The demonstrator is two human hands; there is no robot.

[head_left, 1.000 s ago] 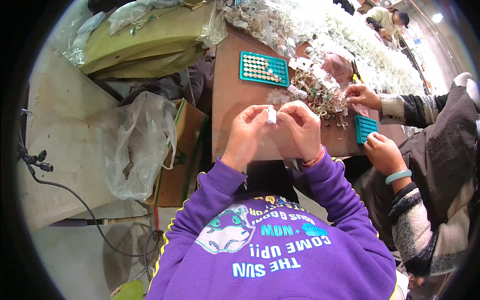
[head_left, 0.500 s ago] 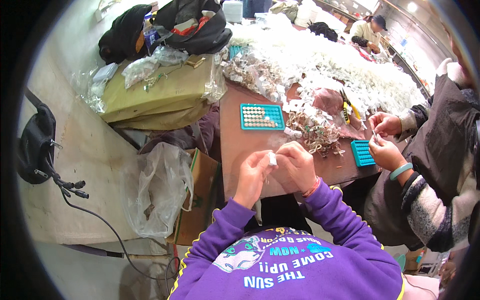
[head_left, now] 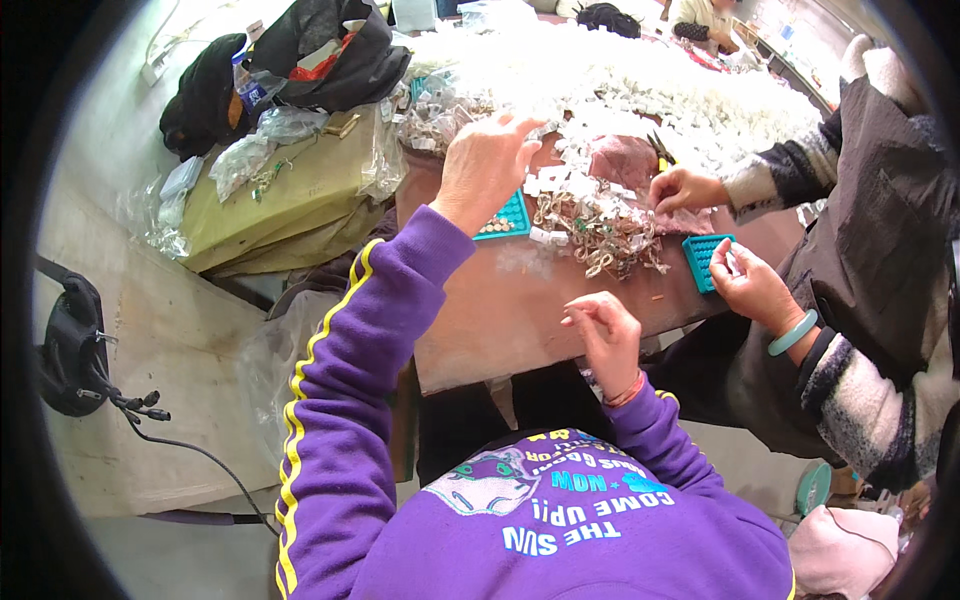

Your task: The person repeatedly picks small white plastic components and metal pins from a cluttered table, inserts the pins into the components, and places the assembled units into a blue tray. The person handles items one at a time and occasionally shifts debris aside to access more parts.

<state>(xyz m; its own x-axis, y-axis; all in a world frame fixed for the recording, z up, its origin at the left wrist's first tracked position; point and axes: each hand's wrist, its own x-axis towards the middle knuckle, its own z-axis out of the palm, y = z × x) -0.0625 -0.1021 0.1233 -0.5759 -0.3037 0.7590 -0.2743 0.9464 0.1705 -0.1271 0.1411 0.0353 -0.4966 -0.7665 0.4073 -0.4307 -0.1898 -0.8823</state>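
My left hand (head_left: 489, 168) is stretched forward over the far part of the teal tray (head_left: 512, 222), by the edge of the white pile. Its fingers reach out, thumb apart, and nothing shows in them. The tray carries rows of small round pale pieces and is partly hidden by that hand. My right hand (head_left: 607, 338) hovers above the table's near edge, thumb and fingers curled together; whatever they hold, if anything, is too small to make out. Ahead of it lies a tangled heap of beige cords with white tags (head_left: 610, 225).
At right, a co-worker's hand (head_left: 690, 190) touches the cord heap; their other hand holds a small white thing near a second teal tray (head_left: 700, 262). Yellow-handled pliers (head_left: 662, 155) lie behind. White bundles (head_left: 640, 95) cover the far table. A covered box (head_left: 300, 200) stands left.
My left hand has left my right and swung forward; the white piece between them no longer shows. My right hand stays near the edge. The co-worker's far hand has moved to the cord heap.
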